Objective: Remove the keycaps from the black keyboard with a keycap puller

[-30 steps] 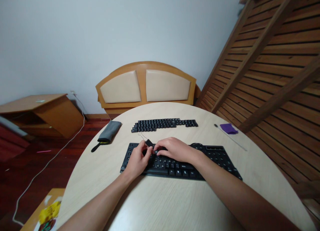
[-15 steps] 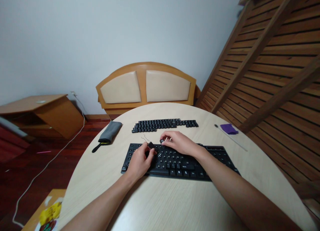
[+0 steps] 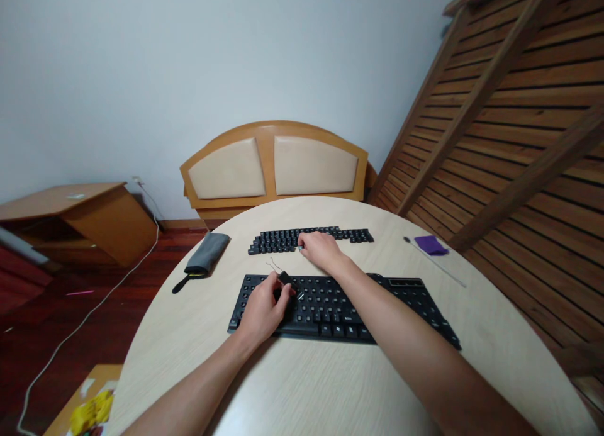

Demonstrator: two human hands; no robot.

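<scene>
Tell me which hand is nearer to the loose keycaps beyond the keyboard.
Right. The right hand is right at the loose keycaps, partly covering them from view; the left hand is farther off, over the left part of the keyboard.

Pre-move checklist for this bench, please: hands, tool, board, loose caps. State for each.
1. Wire tool gripped by its black handle in the left hand: ok.
2. Tool's wire end clear of the keyboard: ok, it points past the far edge.
3. Keyboard lying flat on the table: ok.
4. Keyboard bare of caps: not ok, several keys sit along its near edge.
5. Cap in the right hand, which is at the near side of the loose keycaps: cannot tell, fingers hide it.
6. Grey pouch and purple cloth clear of both hands: ok.
</scene>
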